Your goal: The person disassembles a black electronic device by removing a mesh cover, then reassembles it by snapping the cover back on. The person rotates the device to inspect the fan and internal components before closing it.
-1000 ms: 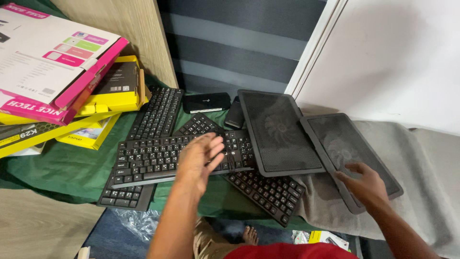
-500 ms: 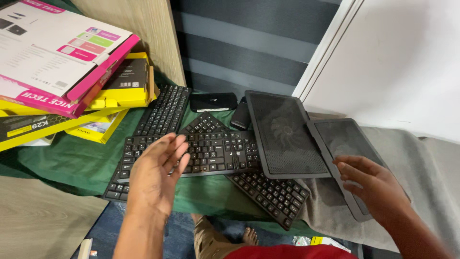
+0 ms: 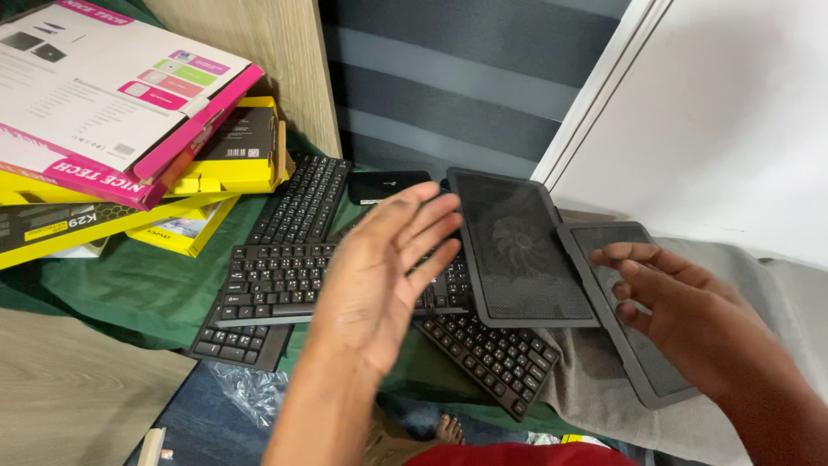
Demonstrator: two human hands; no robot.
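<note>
Far left: stacked boxes (image 3: 103, 129), pink-and-white on top of yellow, lying on green cloth (image 3: 121, 285). Black keyboards overlap on the cloth; front keyboard (image 3: 276, 280) lies crosswise. Left hand (image 3: 379, 276) raised above that keyboard, palm open, fingers spread, grip empty. Small black box (image 3: 386, 185) behind. Larger cooling pad (image 3: 522, 246) lies over the keyboards. Right hand (image 3: 681, 315) loosely open, fingertips on smaller cooling pad (image 3: 625, 311), grasping nothing. Grey cloth (image 3: 776, 285) beneath.
</note>
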